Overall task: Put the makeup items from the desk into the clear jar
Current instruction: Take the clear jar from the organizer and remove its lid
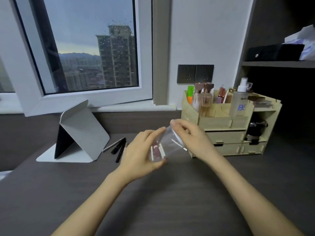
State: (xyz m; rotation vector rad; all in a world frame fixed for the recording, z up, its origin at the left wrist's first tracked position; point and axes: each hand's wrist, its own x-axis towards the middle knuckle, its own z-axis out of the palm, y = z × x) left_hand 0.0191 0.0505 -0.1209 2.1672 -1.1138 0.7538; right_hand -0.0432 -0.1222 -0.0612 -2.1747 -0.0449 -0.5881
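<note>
I hold a clear jar (167,145) tilted above the dark desk, its mouth toward the upper right. My left hand (141,154) is wrapped around its lower end. My right hand (190,138) grips the jar at its mouth end, fingers curled over the rim. Inside the jar I see pinkish-red shapes and white strips; what they are I cannot tell. Three dark makeup pencils (119,148) and a silver pen-like stick (110,146) lie on the desk just left of my left hand.
A grey folding tablet stand (81,133) sits at the left. A wooden organizer (230,123) with bottles, lipsticks and drawers stands at the right, close behind my right hand. A window and wall sockets (195,74) are behind. The dark desk (162,201) extends toward me.
</note>
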